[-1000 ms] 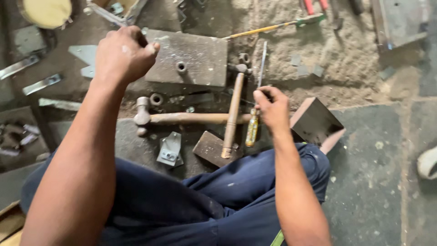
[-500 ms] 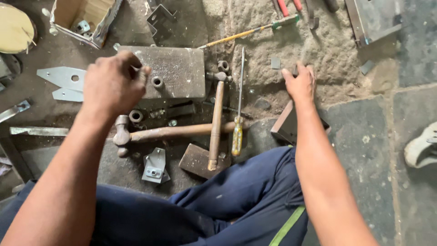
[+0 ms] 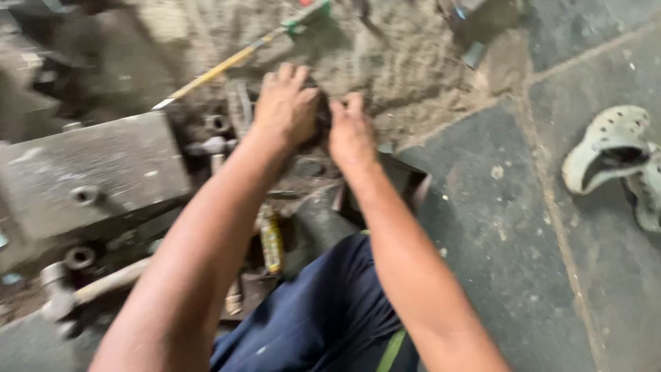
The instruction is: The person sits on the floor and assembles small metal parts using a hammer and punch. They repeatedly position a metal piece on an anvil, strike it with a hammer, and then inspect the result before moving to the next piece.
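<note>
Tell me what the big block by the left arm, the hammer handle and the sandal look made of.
Block: likely steel, dull grey, flat faces with drilled holes. Hammer handle: looks like wood, pale tan and bare, though blurred. Sandal: probably moulded rubber or foam, off-white, perforated and grimy.

Count, floor in front of me: my hands, two, left (image 3: pixel 288 105) and right (image 3: pixel 351 131). Grey metal block (image 3: pixel 89 176): one. Hammer (image 3: pixel 65 293): one visible. Yellow-handled screwdriver (image 3: pixel 270 241): one. Long thin rod (image 3: pixel 234 58): one. Pale sandals (image 3: pixel 613 155): two, second partly cut off. Round metal rings (image 3: pixel 80 257): two made out; blur hides others.
</note>
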